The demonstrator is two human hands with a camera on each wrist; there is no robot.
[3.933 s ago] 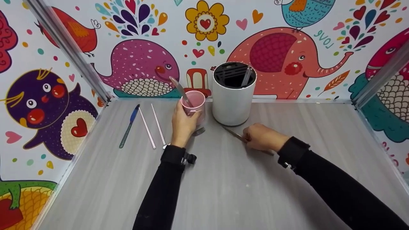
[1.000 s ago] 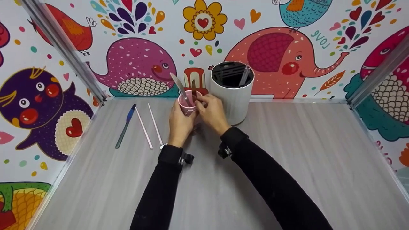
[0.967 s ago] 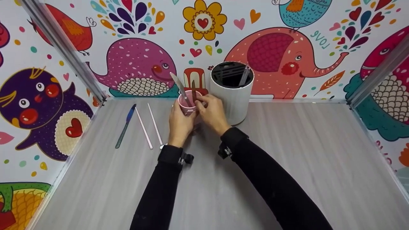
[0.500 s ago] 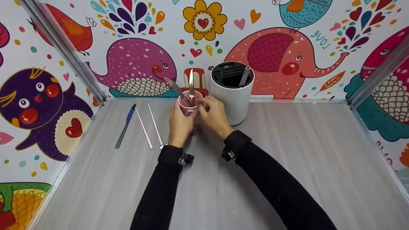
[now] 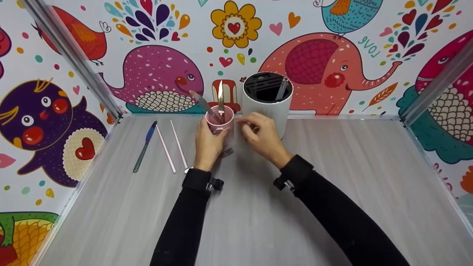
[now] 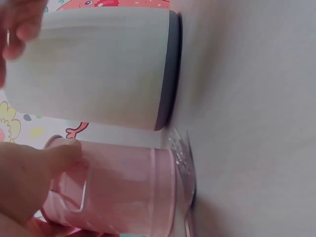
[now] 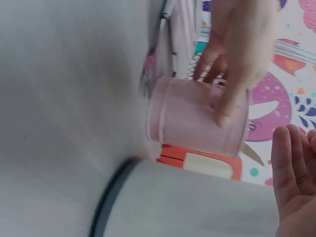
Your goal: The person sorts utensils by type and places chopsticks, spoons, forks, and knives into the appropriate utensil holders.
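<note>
My left hand point(image 5: 210, 144) grips the pink cup point(image 6: 123, 190), thumb near the rim. Two table knives stand in the cup with their blades up: a silver knife point(image 5: 202, 100) leaning left and a more upright, golden-looking knife point(image 5: 221, 96). My right hand point(image 5: 263, 135) hovers just right of the cup, fingers loosely bent and holding nothing. In the right wrist view its fingers point(image 7: 286, 168) stand apart from the cup. A fork point(image 6: 181, 160) lies on the table by the cup's base, its handle partly hidden behind my left hand in the head view.
A tall white canister point(image 5: 279, 112) with a black slotted top stands right of the cup, close to my right hand. Left of the cup lie a blue-handled utensil point(image 5: 145, 147) and two slim pale pink sticks, one point(image 5: 166, 149) beside the other point(image 5: 180, 144). Patterned walls enclose the table.
My right hand picked up the table knife lying on the right, put it into the cup, let go and drew back right. My left hand has stayed on the cup.
</note>
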